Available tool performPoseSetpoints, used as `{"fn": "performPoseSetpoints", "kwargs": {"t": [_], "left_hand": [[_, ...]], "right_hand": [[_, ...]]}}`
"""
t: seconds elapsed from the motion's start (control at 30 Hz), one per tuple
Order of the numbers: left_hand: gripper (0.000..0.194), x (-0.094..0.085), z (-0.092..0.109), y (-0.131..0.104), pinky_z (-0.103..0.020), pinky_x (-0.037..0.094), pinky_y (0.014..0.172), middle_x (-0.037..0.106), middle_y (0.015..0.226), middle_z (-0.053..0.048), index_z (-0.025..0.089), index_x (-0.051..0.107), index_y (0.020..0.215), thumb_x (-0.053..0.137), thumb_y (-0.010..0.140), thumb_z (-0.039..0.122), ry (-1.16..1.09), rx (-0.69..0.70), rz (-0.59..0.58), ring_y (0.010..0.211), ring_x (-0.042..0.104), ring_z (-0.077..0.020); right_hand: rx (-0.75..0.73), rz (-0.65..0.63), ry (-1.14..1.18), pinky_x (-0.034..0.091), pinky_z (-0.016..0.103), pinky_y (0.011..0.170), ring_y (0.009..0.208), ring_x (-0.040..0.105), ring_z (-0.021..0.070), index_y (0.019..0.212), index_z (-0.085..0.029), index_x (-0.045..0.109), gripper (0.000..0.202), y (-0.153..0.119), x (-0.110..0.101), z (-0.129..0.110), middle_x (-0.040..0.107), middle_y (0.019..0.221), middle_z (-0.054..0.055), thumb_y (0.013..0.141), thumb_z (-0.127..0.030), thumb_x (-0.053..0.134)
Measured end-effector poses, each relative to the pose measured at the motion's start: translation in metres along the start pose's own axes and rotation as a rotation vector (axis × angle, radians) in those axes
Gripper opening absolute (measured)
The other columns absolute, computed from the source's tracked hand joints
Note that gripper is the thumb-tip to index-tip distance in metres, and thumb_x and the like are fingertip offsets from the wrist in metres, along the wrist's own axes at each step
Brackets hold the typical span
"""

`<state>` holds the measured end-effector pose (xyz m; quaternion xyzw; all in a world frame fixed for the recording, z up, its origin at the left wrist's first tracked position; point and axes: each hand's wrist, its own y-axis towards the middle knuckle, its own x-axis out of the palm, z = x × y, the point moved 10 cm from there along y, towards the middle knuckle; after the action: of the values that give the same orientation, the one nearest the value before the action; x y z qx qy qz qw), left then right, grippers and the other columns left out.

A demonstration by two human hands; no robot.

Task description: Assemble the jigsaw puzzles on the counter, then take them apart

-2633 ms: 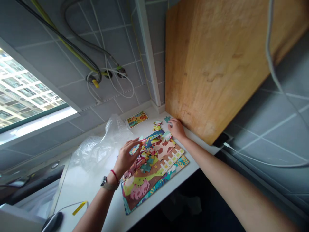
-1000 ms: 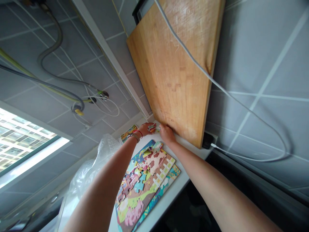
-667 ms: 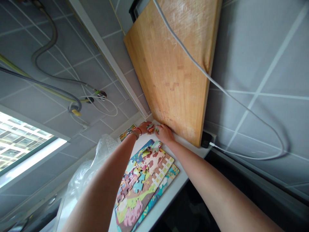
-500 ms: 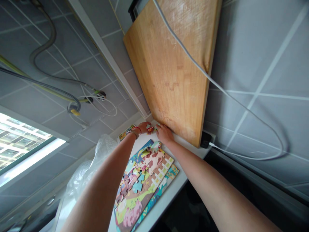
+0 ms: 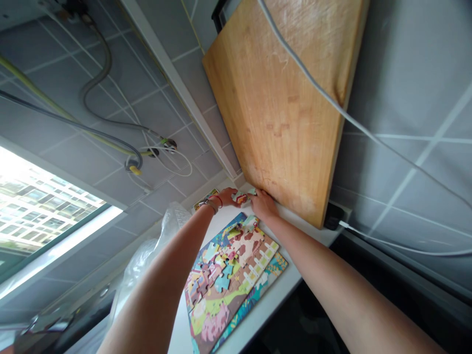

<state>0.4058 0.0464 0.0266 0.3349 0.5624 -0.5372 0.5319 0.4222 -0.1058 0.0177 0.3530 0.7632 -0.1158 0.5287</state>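
Observation:
Both hands reach to the far end of the white counter (image 5: 291,282), near the wall corner. Curled fingers of my left hand (image 5: 229,196) close on small colourful jigsaw pieces (image 5: 241,198). Close beside it, my right hand (image 5: 264,204) has its fingers bent around a pale green jigsaw piece (image 5: 252,191). Nearer to me lies a partly assembled jigsaw puzzle (image 5: 217,319) with a pink pig, a spotted cow and a white fence. Several loose pieces (image 5: 222,282) lie on top of it. Another colourful board (image 5: 282,265) shows underneath.
A large wooden cutting board (image 5: 283,118) leans at the wall behind my hands, with a white cable (image 5: 313,83) hanging across it. Crumpled clear plastic (image 5: 147,253) lies left of the puzzle. A small picture card (image 5: 199,200) rests beyond my left wrist.
The view has shifted, so everything appears further right. Between my hands, the pieces are turned differently, and a pale green one now shows at my right fingers. The puzzle looks the same.

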Motion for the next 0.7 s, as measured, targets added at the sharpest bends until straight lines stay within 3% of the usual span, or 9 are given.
{"fn": "performPoseSetpoints", "kwargs": {"t": [0.1,0.2,0.27,0.43,0.6,0.7], "left_hand": [[0.055,0.003,0.006,-0.004,-0.033,0.052,0.101,0.072,0.12,-0.006,0.023,0.077,0.11,0.095,0.06,0.034,0.065,0.015,-0.048,0.117,0.068,-0.0307],[0.055,0.007,0.013,-0.005,-0.034,0.05,0.105,0.071,0.126,-0.007,0.024,0.076,0.113,0.094,0.062,0.032,0.116,0.02,-0.086,0.121,0.066,-0.0313],[0.06,0.008,0.015,-0.004,-0.035,0.052,0.103,0.072,0.125,-0.008,0.022,0.074,0.117,0.094,0.061,0.03,0.137,0.01,-0.107,0.118,0.068,-0.0317],[0.079,0.01,0.012,-0.001,-0.031,0.057,0.092,0.074,0.122,-0.008,0.022,0.069,0.126,0.098,0.053,0.033,0.129,-0.023,-0.146,0.107,0.073,-0.0289],[0.062,0.01,0.004,-0.002,-0.029,0.056,0.09,0.075,0.119,-0.007,0.02,0.068,0.123,0.089,0.068,0.043,0.107,-0.071,-0.114,0.106,0.073,-0.0264],[0.061,0.009,0.001,-0.002,-0.03,0.056,0.089,0.075,0.118,-0.007,0.02,0.07,0.118,0.091,0.065,0.042,0.107,-0.084,-0.081,0.106,0.072,-0.028]], "right_hand": [[-0.019,0.001,0.007,0.045,0.037,0.101,0.121,0.058,0.0297,0.144,-0.023,0.062,0.047,0.001,0.003,-0.002,0.062,0.14,0.016,0.102,-0.019,0.043],[-0.002,0.019,0.006,0.045,0.039,0.102,0.127,0.055,0.032,0.158,-0.012,0.042,0.058,0.002,0.003,-0.002,0.053,0.152,0.021,0.101,-0.016,0.043],[0.018,0.03,-0.001,0.045,0.039,0.101,0.127,0.055,0.0323,0.159,-0.004,0.035,0.06,0.003,0.003,-0.002,0.054,0.151,0.024,0.1,-0.015,0.042],[0.055,0.04,-0.009,0.047,0.035,0.098,0.118,0.061,0.0294,0.141,-0.008,0.055,0.042,0.003,0.001,0.002,0.067,0.129,0.021,0.101,-0.017,0.046],[0.06,0.042,-0.017,0.048,0.036,0.099,0.117,0.062,0.0291,0.125,-0.012,0.067,0.031,0.002,-0.001,0.003,0.062,0.13,0.02,0.104,-0.022,0.046],[0.043,0.024,-0.012,0.049,0.037,0.1,0.117,0.062,0.0295,0.119,-0.012,0.072,0.032,0.002,0.002,0.002,0.063,0.126,0.02,0.104,-0.022,0.045]]}}
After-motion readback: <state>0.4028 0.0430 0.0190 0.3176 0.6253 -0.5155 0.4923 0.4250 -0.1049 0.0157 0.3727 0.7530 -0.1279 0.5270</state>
